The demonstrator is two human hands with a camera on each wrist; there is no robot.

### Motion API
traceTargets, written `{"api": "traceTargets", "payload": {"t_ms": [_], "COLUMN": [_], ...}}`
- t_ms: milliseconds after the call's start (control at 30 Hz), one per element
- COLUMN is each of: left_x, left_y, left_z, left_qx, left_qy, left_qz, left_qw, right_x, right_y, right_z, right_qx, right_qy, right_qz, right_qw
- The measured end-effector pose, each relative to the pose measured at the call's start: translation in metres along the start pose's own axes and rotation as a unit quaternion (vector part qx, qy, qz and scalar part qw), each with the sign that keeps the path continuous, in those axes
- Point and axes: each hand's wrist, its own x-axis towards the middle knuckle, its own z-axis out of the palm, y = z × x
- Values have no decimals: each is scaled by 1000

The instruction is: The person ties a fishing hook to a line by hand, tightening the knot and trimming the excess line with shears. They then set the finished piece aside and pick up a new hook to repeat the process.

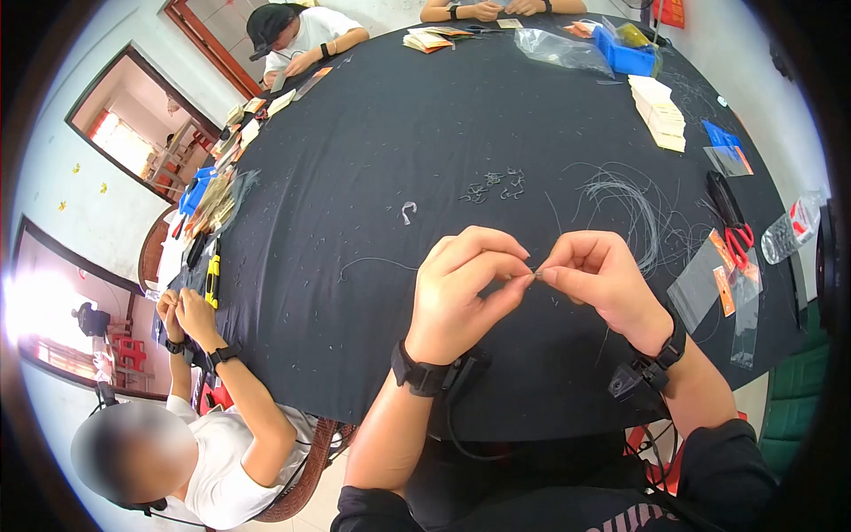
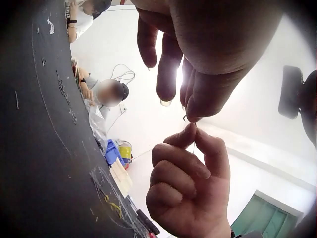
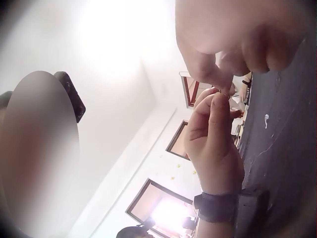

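Observation:
Both hands meet fingertip to fingertip above the table's near half. My left hand [image 1: 465,288] pinches a small dark fish hook [image 2: 184,118] between thumb and forefinger; only its bend shows. Close against it, my right hand [image 1: 603,279] pinches thin fishing line [image 2: 194,147] with thumb and forefinger, its other fingers curled in. A long strand trails left from behind the left hand over the black cloth. Several loose hooks [image 1: 493,184] lie in a small heap beyond the hands. To their right sits a loose coil of clear line [image 1: 634,213].
Red-handled scissors [image 1: 738,246], clear plastic sleeves [image 1: 698,282] and a water bottle [image 1: 793,228] lie at the right edge. Cream cards [image 1: 657,113] and a blue bin [image 1: 625,55] stand farther back. A yellow cutter [image 1: 213,281] is at left. Other people sit around the table.

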Motion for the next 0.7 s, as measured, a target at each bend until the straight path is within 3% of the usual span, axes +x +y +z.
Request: {"api": "traceTargets", "payload": {"t_ms": [267,700], "left_x": [-1,1], "left_y": [1,2], "left_z": [-1,0], "left_qx": [6,5], "left_qy": [-4,-3], "left_qz": [-7,12], "left_qw": [1000,1000], "right_x": [-1,-2], "right_y": [0,-10], "right_z": [-2,0], "right_qx": [6,81], "right_qy": [-8,-23], "right_qz": [7,133], "right_qw": [1000,988]}}
